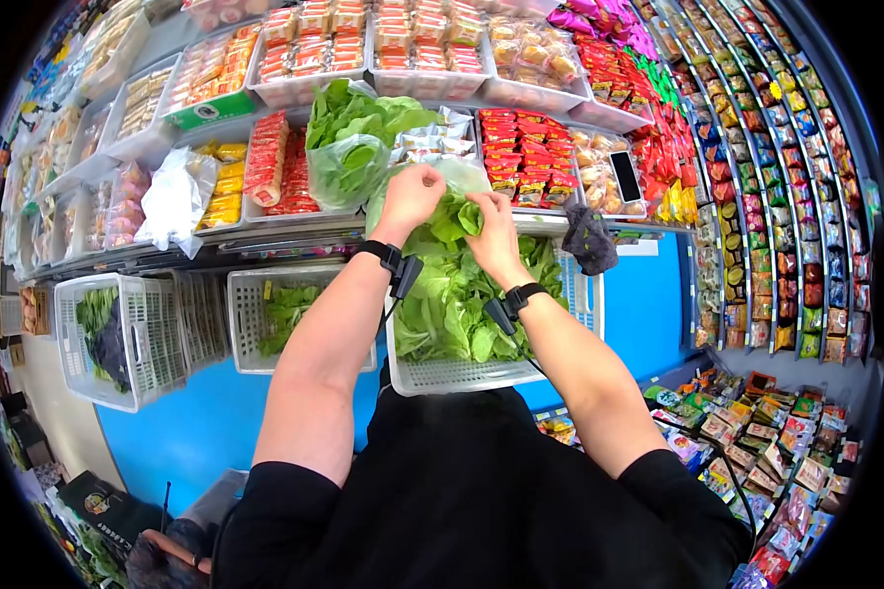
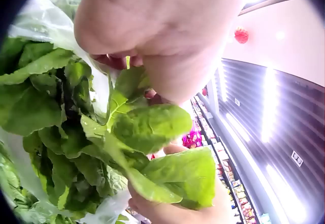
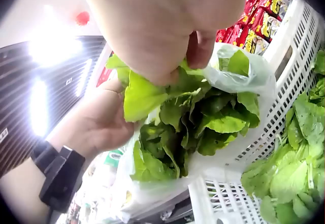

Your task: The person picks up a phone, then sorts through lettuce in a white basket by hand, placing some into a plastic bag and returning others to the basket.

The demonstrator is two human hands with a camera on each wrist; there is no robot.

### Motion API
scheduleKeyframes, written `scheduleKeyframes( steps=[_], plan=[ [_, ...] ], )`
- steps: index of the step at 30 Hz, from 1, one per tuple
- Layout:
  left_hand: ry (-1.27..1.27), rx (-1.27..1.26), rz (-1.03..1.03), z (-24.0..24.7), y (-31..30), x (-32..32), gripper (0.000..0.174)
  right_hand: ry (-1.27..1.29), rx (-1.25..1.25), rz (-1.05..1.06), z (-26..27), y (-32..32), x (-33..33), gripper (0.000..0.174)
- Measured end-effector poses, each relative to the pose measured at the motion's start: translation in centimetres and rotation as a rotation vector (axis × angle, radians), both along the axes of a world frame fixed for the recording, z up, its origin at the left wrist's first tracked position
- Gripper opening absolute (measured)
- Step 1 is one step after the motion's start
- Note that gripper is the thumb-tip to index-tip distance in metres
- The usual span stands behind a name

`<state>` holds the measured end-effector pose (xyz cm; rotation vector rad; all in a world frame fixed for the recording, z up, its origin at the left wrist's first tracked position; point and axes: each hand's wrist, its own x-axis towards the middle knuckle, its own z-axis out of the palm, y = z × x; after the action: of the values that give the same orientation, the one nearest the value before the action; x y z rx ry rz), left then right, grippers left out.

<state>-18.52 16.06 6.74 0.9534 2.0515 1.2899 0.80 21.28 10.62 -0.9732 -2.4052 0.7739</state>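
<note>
A clear plastic bag (image 3: pixel 244 79) filled with leafy greens (image 3: pixel 177 112) stands at the back of a white crate (image 1: pixel 442 378) heaped with loose lettuce-like greens (image 1: pixel 452 304). My left hand (image 1: pixel 413 201) has curled fingers at the bag's left rim and grips the plastic; its fingertips are partly hidden in the left wrist view. Across the opening, my right hand (image 1: pixel 493 236) pinches the upright leaves (image 2: pixel 180 176) at the top of the bunch. Another full bag of greens (image 1: pixel 349 172) rests behind my left hand on the snack bins.
A dark crumpled bag (image 1: pixel 589 240) hangs by the crate's right corner, and a phone (image 1: pixel 624 177) lies on the bins. Two more crates, a middle one (image 1: pixel 304 363) and a left one (image 1: pixel 123 393), hold greens. White plastic bags (image 1: pixel 182 196) lie at left.
</note>
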Motion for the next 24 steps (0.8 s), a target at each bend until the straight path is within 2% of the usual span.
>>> scheduleKeyframes(
  steps=[1, 3, 5, 7, 9, 11, 12, 16, 19, 20, 21, 23, 24],
  plan=[
    [-0.002, 0.000, 0.008, 0.2, -0.3, 0.0, 0.024, -0.002, 0.000, 0.008, -0.1, 0.0, 0.0, 0.059],
    [0.012, -0.032, -0.042, 0.3, -0.9, 0.2, 0.024, -0.175, -0.014, 0.064, -0.7, 0.2, 0.3, 0.057],
    [0.003, -0.022, -0.049, -0.2, -1.1, 0.2, 0.024, -0.170, 0.005, 0.054, -1.7, 1.1, 0.2, 0.051],
    [0.078, -0.019, -0.072, 0.2, -1.4, 0.5, 0.023, -0.251, 0.126, 0.034, -1.6, 2.2, -0.2, 0.043],
    [0.053, -0.011, -0.056, 0.3, -1.4, 0.6, 0.024, -0.253, 0.136, 0.089, -1.9, 3.3, -0.2, 0.036],
    [0.024, -0.002, -0.042, 0.2, -1.4, 0.8, 0.024, -0.216, 0.394, 0.464, -2.6, 4.3, -0.1, 0.031],
    [0.001, -0.002, -0.037, 0.3, -1.4, 0.8, 0.024, -0.252, 0.432, 0.516, -1.9, 3.9, -0.2, 0.024],
    [-0.006, 0.016, -0.034, 0.7, -1.2, 1.2, 0.025, -0.440, 0.582, 0.543, -1.0, 3.8, -1.8, 0.018],
    [0.067, -0.005, -0.063, 1.0, -1.0, 1.3, 0.028, -0.419, 0.674, 0.506, -1.4, 3.8, -2.6, 0.018],
    [0.062, -0.009, -0.067, 0.9, -1.1, 1.3, 0.028, -0.564, 0.533, 0.531, -1.7, 3.7, -2.7, 0.029],
    [0.126, 0.056, -0.054, 0.9, -1.4, 1.3, 0.030, -0.574, 0.522, 0.531, -1.2, 3.1, -2.2, 0.029],
    [0.189, 0.159, -0.055, 2.2, -3.3, 1.3, 0.033, -0.477, 0.521, 0.501, 0.8, 1.4, -0.9, 0.046],
    [0.220, 0.174, -0.026, 2.9, -4.6, 1.4, 0.032, -0.453, 0.487, 0.485, 1.8, 0.8, 0.2, 0.060]
  ],
)
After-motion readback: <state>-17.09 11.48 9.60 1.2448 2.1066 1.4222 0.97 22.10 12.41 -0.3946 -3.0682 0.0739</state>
